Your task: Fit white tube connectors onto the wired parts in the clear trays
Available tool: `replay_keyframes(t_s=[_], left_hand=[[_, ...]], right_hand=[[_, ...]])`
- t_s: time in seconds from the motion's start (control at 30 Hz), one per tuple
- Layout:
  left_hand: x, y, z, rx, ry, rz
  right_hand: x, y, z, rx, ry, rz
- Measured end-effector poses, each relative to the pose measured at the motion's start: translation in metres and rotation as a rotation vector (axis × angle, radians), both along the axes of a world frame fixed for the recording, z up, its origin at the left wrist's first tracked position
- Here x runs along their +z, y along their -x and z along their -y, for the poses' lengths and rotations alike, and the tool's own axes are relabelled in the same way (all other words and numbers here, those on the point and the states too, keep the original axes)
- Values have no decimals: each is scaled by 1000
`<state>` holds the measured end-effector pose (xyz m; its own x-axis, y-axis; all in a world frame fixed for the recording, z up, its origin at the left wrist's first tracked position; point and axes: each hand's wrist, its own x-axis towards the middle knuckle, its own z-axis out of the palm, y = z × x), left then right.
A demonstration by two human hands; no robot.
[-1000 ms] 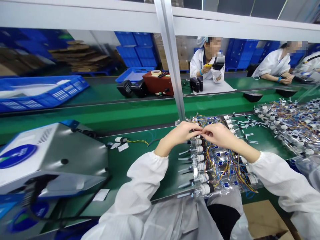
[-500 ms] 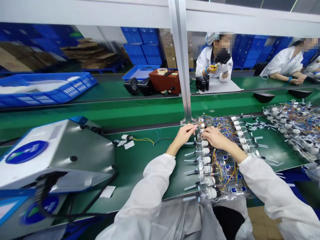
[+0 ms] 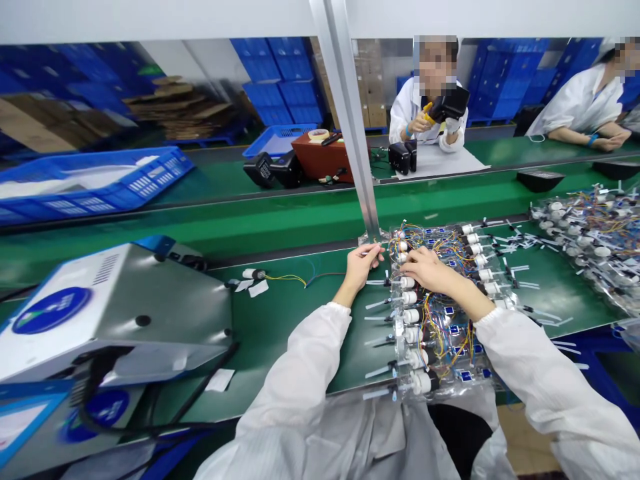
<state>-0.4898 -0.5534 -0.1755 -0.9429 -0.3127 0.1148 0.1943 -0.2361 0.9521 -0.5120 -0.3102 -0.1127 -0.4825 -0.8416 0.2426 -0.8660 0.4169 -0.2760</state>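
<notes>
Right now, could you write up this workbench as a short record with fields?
Left hand: fingertips at the far left corner of the clear tray
Right hand: resting on the wired parts in that tray
Bench: green mat
Left side: grey machine, loose wired part
Far right: second heap of wired parts
Across the belt: a person in white, another

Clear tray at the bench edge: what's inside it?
Rows of white-capped cylinders with tangled coloured wires. The right hand hides some at the far end.
</notes>
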Motion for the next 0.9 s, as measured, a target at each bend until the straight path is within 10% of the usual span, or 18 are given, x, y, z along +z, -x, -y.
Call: replay_keyframes(t_s=[0.5, 0.9], left_hand=[[8, -17, -37, 46, 245, -79], [7, -22, -37, -2, 214, -90]], right_hand=[[1, -9, 6, -156, 500, 194], [-6, -12, 7, -94, 469, 192]])
